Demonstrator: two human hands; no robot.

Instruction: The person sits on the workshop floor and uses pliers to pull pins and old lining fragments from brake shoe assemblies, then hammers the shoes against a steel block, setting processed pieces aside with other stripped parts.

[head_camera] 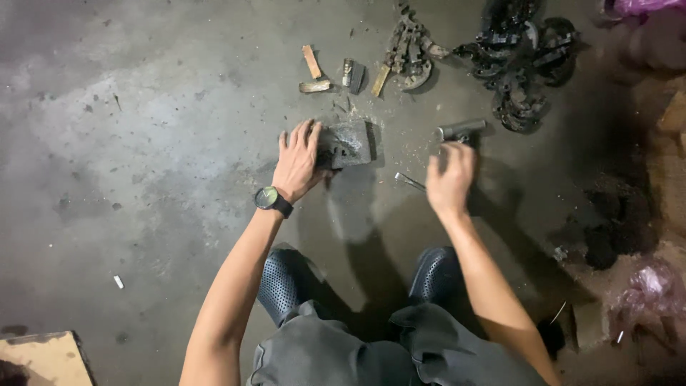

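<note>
Head view: left hand (299,159) pressed flat on a metal block (348,143); right hand (450,179) gripped a hammer (461,130); greasy parts (518,61) lay beyond on the floor (143,143).

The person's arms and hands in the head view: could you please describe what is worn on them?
Both arms are bare, with no sleeves and no gloves. The left hand has a round black wristwatch with a dark greenish face and black strap at its wrist. The right hand wears nothing that shows; no rings are visible on either hand.
</note>
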